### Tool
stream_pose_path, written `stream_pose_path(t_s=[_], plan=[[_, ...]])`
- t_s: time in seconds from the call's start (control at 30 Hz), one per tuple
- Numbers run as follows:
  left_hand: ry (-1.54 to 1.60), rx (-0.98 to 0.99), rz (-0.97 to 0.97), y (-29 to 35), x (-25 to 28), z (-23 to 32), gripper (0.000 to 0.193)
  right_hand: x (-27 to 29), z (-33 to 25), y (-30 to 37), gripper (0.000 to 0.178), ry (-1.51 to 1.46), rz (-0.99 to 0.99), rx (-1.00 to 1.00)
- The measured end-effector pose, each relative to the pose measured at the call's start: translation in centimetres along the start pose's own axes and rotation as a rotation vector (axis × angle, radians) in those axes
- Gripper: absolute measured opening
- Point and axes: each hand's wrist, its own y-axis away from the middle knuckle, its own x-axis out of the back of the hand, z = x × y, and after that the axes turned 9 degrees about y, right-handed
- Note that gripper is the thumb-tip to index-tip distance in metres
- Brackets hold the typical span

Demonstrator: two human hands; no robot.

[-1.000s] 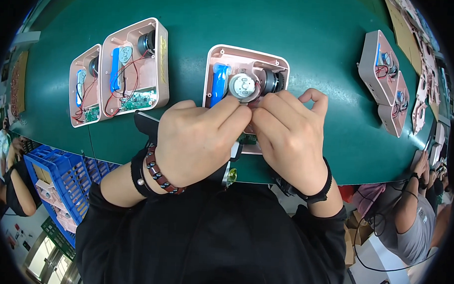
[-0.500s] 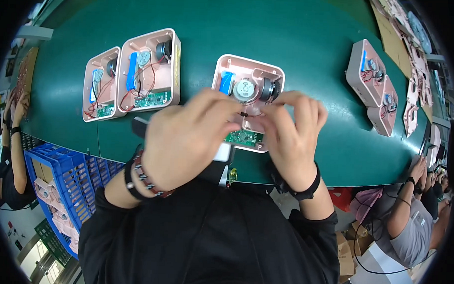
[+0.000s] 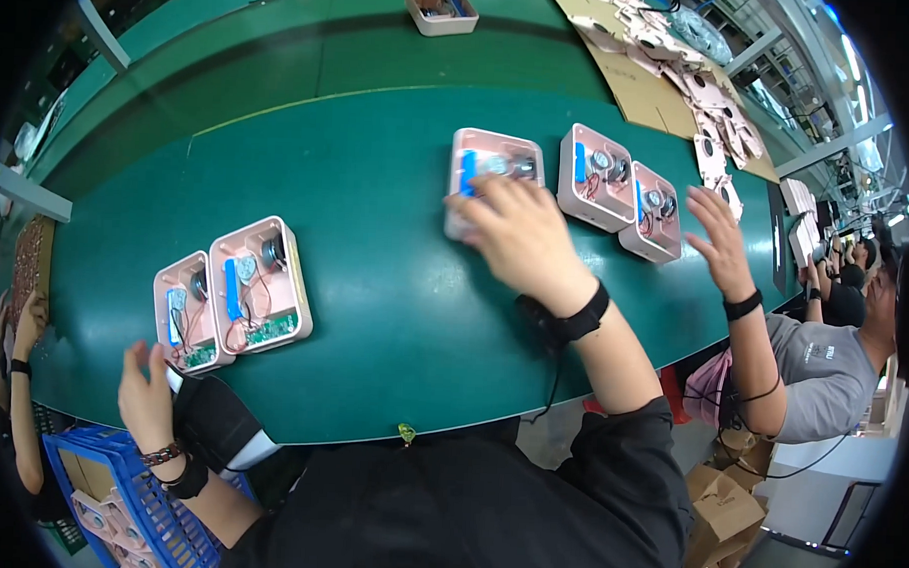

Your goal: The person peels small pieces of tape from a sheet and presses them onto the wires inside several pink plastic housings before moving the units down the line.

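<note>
My right hand reaches over a pink plastic housing and grips its near side. Inside the housing are a blue battery and a round speaker; my fingers hide its near part. Far off to the left, my left hand is held with fingers apart and nothing in it. Just beyond that hand stand a smaller pink housing and a larger pink housing, side by side, with blue batteries, wires and green circuit boards inside.
To the right, two more filled housings stand together, near a co-worker's raised hand. Flat pink parts lie on cardboard at the far right. Another box sits at the back. A blue crate is at lower left.
The view has shifted. My right hand has moved the middle housing away and rightward, close to the two on the right. My left hand has let go and swung left. A co-worker's hand has risen.
</note>
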Motion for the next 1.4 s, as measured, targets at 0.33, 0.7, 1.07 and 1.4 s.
stream_pose_path(t_s=[0.33,0.7,1.07,1.4], plan=[[0.178,0.032,-0.169,0.9,0.2,2.4,0.030,1.1,2.4,1.0,0.033,0.503,-0.108,-0.249],[0.386,-0.225,-0.323,-1.8,1.3,3.1,0.025,2.7,-1.3,-9.6,0.048,0.493,-0.018,-0.130],[0.537,-0.477,-0.476,-1.6,-1.0,-1.0,0.047,-15.3,5.3,-29.7,0.072,0.528,-0.071,-0.535],[0.492,-0.617,-0.348,-2.5,-4.8,0.7,0.052,-14.6,10.7,-27.1,0.076,0.437,-0.090,-0.459]])
